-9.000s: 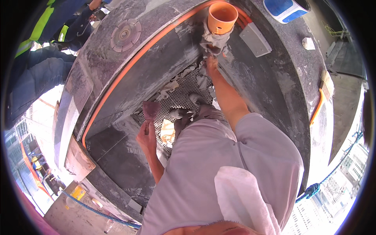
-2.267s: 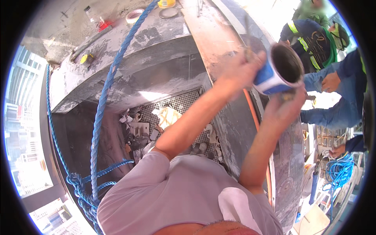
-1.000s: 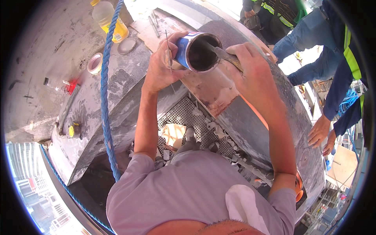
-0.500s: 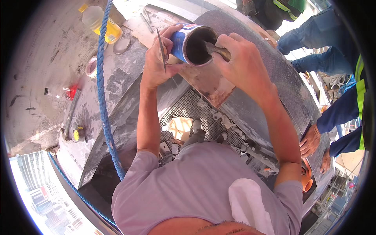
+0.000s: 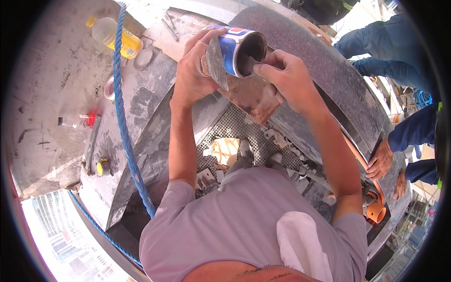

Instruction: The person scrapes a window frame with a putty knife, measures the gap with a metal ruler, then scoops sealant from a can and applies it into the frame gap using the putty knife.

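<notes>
My left hand [image 5: 189, 70] is closed round a blue and white can [image 5: 229, 54], which is tipped with its dark open mouth toward the right. The same hand also keeps a flat grey scraper blade [image 5: 216, 66] against the can's near side. In my right hand [image 5: 292, 79], fingers pinched, is a putty knife [image 5: 247, 65] whose blade reaches into the can's mouth. The blade's tip and the can's contents are hidden in the dark inside. Under the can lies a brown stained board [image 5: 256, 101].
A blue rope [image 5: 123, 108] runs down on the left. Beyond it are a yellow-labelled bottle [image 5: 115, 37], a round lid [image 5: 143, 59] and a tape roll [image 5: 109, 88]. At the right, a co-worker's hand [image 5: 379, 160] rests near an orange pipe piece [image 5: 376, 212]. Rubble [image 5: 206, 181] lies by my feet.
The can has turned so its mouth faces further right and less toward me. The scraper blade in my left hand now shows its broad face. My right hand has shifted slightly right and down.
</notes>
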`<state>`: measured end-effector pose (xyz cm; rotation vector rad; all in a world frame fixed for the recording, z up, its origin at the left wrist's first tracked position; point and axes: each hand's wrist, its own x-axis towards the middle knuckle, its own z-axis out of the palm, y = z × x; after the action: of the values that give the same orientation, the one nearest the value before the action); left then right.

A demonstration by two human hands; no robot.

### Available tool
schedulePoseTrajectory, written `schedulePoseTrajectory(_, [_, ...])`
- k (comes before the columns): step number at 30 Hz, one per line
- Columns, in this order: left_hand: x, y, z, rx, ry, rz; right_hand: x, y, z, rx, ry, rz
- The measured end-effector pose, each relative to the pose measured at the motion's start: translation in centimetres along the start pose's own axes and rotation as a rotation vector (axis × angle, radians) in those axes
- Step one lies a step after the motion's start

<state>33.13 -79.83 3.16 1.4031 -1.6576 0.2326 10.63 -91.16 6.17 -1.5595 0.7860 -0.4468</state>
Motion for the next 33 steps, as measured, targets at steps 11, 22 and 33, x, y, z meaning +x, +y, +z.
schedulePoseTrajectory(11, [-2.3, -4.3, 1.6, -0.382, 0.342, -0.151, -1.8, 1.5, 0.3, 0.614, 0.069, 0.058])
schedulePoseTrajectory(22, [-3.6, -5.9, 0.2, -0.724, 0.606, -0.471, -1.0, -1.7, -1.0, 0.604, 0.060, -0.012])
schedulePoseTrajectory(33, [0.9, -9.7, 0.1, -0.520, 0.827, -0.496, 3.5, 3.8, 1.6, -0.531, 0.019, -0.678])
